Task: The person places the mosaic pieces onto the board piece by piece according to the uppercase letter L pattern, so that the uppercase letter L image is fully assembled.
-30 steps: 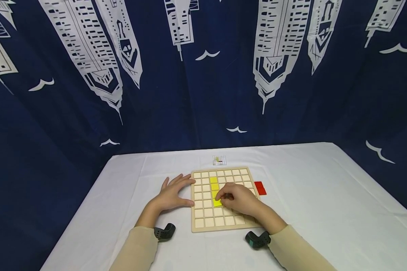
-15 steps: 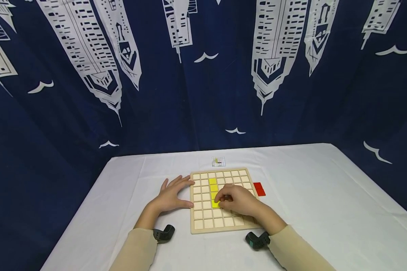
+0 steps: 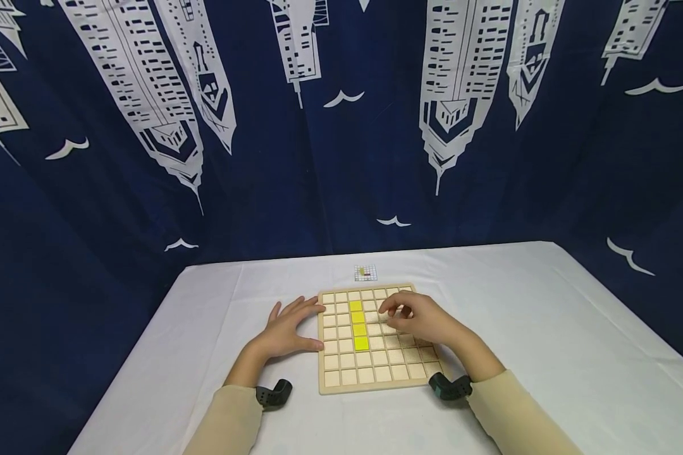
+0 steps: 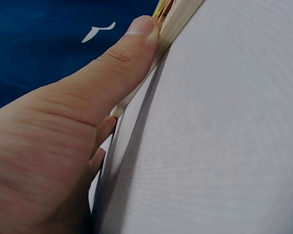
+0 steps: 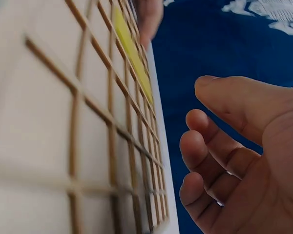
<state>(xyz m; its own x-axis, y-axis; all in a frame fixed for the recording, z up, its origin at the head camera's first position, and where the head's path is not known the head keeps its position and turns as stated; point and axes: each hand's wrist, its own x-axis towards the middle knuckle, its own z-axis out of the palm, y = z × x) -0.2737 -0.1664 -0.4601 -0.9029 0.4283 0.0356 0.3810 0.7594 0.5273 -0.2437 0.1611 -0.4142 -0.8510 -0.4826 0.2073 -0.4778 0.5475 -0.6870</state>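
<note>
A wooden grid board [image 3: 322, 373] lies on the white table. Several yellow square tiles [image 3: 359, 330] form one column of its cells, left of the middle. My left hand [image 3: 284, 330] touches the board's left edge with spread fingers; in the left wrist view, the thumb [image 4: 132, 46] presses on the wooden rim. Over the right part of the board hovers my right hand [image 3: 424, 318], its fingers loosely bent. Nothing sits between the right thumb and fingers in the right wrist view, where the hand [image 5: 249, 146] is apart from the grid.
Beyond the board's far edge lies a small printed card [image 3: 365, 273] with a coloured grid pattern. A dark blue curtain [image 3: 262, 208] with white buildings hangs behind the table [image 3: 523, 303]. Each wrist wears a black camera.
My right hand has let go of the lowest yellow tile and moved up and right. The red tiles beside the board are now hidden behind it. The left hand keeps its place.
</note>
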